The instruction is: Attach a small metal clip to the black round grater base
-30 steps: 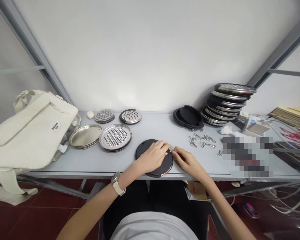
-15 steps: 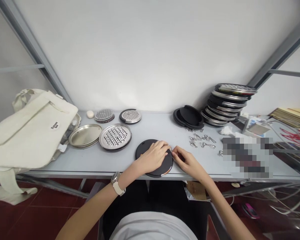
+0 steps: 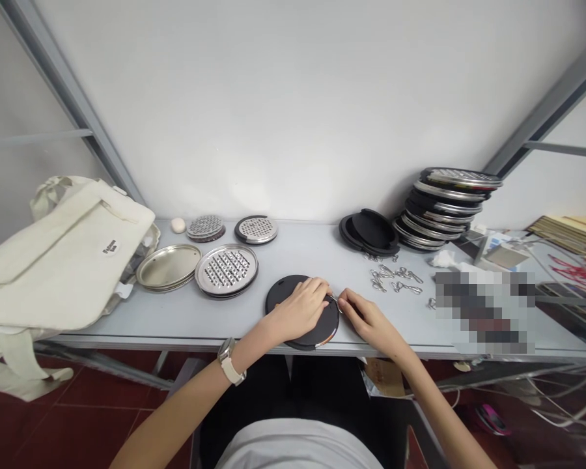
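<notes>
A round black disc (image 3: 280, 293) with a metal rim lies on the grey table (image 3: 312, 254) near its front edge. My left hand (image 3: 300, 306) rests on top of the disc, fingers curled over it and pressing it down. My right hand (image 3: 366, 316) is at the disc's right edge, its fingertips pinched on a small metal clip (image 3: 336, 299) where it meets the rim. Several loose metal clips (image 3: 393, 277) lie just beyond my right hand.
A perforated metal disc (image 3: 226, 268) and a plain metal plate (image 3: 168, 266) lie to the left, two smaller graters (image 3: 255, 228) behind them. Black lids (image 3: 368, 230) and a tall stack of discs (image 3: 444, 207) stand back right. A cream bag (image 3: 63, 254) fills the left end.
Both hands stay on the disc and clip with barely any shift; the view has dipped slightly.
</notes>
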### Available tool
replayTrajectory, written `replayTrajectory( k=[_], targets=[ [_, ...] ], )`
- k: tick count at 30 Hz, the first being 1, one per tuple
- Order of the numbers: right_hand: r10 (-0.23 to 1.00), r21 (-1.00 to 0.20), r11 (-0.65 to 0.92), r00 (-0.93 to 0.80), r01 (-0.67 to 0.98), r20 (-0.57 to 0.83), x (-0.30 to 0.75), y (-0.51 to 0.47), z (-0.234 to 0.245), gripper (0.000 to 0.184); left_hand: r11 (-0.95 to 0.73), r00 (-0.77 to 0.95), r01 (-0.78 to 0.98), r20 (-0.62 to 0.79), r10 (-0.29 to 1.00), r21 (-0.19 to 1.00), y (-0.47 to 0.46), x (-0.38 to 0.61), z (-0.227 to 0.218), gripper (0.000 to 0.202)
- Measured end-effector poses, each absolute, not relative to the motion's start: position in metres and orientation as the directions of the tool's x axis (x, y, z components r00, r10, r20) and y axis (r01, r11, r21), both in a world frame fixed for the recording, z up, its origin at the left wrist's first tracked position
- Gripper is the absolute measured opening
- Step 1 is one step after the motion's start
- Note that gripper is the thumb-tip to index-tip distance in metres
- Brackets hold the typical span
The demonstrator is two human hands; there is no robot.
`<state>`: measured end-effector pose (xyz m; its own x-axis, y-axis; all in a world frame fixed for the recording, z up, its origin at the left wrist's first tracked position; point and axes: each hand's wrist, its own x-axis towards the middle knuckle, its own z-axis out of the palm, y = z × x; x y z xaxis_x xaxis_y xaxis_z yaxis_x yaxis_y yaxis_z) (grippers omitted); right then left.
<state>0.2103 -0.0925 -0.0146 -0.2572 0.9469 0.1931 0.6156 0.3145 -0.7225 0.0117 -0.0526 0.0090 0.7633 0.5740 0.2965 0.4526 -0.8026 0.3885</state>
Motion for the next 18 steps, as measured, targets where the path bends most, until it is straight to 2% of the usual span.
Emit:
replayTrajectory(
  k=[18],
  targets=[
    [0.942,-0.695,0.334,-0.261,0.637,0.212,0.2107,-0.0921,-0.0168,0.027,-0.809,0.774,0.440,0.292,0.562,0.390,-0.0528,0.0117,0.0118,0.022]
  ],
)
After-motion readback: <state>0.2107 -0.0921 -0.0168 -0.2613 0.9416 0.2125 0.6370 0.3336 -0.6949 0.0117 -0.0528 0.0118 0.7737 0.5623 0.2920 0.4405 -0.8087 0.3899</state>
